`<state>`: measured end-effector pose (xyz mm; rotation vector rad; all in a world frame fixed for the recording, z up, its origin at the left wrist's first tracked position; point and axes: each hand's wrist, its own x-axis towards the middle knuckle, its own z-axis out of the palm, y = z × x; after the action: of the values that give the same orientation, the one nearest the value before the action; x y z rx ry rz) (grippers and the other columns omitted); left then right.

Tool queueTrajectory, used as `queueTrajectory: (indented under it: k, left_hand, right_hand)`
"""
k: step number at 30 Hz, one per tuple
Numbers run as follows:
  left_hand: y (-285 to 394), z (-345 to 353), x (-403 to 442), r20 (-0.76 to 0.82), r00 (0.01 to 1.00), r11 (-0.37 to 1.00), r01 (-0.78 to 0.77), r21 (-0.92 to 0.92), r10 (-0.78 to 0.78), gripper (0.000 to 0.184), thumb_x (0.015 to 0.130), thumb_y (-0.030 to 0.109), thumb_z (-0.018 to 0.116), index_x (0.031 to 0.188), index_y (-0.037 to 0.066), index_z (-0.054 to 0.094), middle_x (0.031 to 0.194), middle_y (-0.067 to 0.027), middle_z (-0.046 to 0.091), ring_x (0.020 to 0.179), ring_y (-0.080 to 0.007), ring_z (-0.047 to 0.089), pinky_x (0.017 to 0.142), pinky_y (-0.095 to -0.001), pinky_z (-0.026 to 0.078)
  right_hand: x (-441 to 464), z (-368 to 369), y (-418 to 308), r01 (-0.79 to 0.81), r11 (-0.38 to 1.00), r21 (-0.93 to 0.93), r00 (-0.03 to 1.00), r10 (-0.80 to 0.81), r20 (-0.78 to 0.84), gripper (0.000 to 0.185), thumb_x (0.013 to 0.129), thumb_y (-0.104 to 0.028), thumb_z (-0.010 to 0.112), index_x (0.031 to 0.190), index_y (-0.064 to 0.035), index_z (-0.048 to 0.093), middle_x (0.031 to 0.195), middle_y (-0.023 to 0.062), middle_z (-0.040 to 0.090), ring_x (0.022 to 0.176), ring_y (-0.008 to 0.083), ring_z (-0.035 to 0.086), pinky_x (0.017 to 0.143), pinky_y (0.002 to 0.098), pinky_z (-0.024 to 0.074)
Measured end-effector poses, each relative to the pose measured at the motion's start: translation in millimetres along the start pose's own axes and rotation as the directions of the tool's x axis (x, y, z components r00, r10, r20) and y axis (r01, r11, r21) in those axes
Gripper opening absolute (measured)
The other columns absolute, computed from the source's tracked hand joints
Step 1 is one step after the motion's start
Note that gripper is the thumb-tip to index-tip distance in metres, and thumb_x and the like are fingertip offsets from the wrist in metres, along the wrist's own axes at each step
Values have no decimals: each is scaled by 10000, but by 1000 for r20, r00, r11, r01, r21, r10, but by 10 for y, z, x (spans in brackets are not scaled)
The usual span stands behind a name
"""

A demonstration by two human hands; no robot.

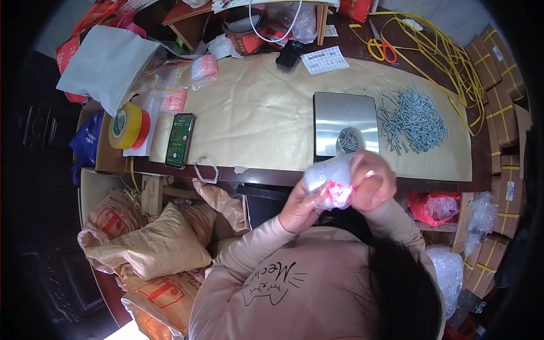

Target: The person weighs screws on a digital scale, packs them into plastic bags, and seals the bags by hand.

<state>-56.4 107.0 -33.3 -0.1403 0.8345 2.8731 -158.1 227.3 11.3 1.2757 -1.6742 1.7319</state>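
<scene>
Over the table's front edge, my left hand (303, 207) holds one side of a clear plastic bag (328, 177) with pink-red printing. My right hand (373, 182) grips the other side, its fingers curled at the bag. What the bag contains is too unclear to tell. Just beyond the hands, a small cup (349, 140) with some screws in it stands on a flat silver scale (344, 116). A large pile of loose silver screws (416, 120) lies to the right of the scale.
A phone (179, 140), a beaded bracelet (207, 170) and tape rolls (126, 127) are on the left. Red-printed bags (173, 100) lie behind the phone. Scissors (381, 50) and yellow strapping (447, 56) are at the back right. Boxes (504, 141) stack at the far right.
</scene>
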Motion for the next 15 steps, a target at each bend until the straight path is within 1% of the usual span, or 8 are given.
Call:
queueTrajectory:
  k: [1,3,6,9,11,13,14,15]
  left_hand:
    - [91,-34,16,-24,999,1000,28,-6,-29,523,918,166,596,1367,38,362,1269,-114,522,1138,-180,544,972,-341,445]
    - [272,-1,65,40,998,997,-42,58,40,526,870,105,636,1328,-15,407,1261,-126,536,1111,-180,557,945,-329,458]
    - [457,-99,150,131,991,981,-9,195,-17,506,779,73,715,1227,-48,516,1160,-129,604,1040,-185,595,903,-319,480]
    - [481,-92,161,57,998,965,9,261,-24,456,737,54,745,1145,-48,569,1043,-128,653,945,-181,635,860,-318,501]
    - [371,-214,160,-8,1000,981,6,193,-4,442,729,34,745,1127,-47,572,1023,-126,658,924,-171,640,841,-315,507]
    - [417,-250,152,-45,999,988,19,153,-12,441,800,99,690,1172,-63,517,1033,-161,640,899,-216,660,767,-330,558]
    - [512,-237,164,-53,997,992,58,113,-52,451,821,120,669,1192,-68,496,1038,-171,634,893,-233,664,744,-337,570]
    - [569,-234,171,-58,994,993,96,71,-92,462,842,142,648,1212,-74,475,1044,-180,628,888,-250,668,722,-345,583]
  right_hand:
    - [-16,-21,-35,-47,998,35,991,42,124,317,999,-230,405,757,-48,498,590,39,520,470,215,498,437,327,379]
    - [-109,18,-105,-147,968,201,981,118,152,353,1004,-250,397,724,-52,482,587,39,518,464,215,483,442,324,367]
    - [-107,-27,-218,-263,920,290,945,186,270,370,1005,-252,404,707,-46,479,568,44,497,445,184,436,446,311,339]
    - [-181,-100,-179,-524,613,592,847,448,286,380,1003,-270,420,706,-44,491,558,47,477,433,152,381,459,303,316]
    - [-81,-248,-118,-429,475,768,849,503,163,393,1008,-309,410,701,-71,474,550,24,423,433,134,318,467,308,288]
    - [147,-616,-160,-160,930,332,962,222,-157,357,997,-278,418,679,-117,390,552,-29,337,406,134,267,448,293,277]
    - [235,-688,-261,-70,337,939,772,615,-164,322,998,-246,409,707,-110,417,560,-34,360,402,138,271,449,284,280]
    - [297,-749,-294,-146,411,900,807,576,-132,283,994,-216,408,744,-93,456,586,-28,392,425,128,308,456,271,291]
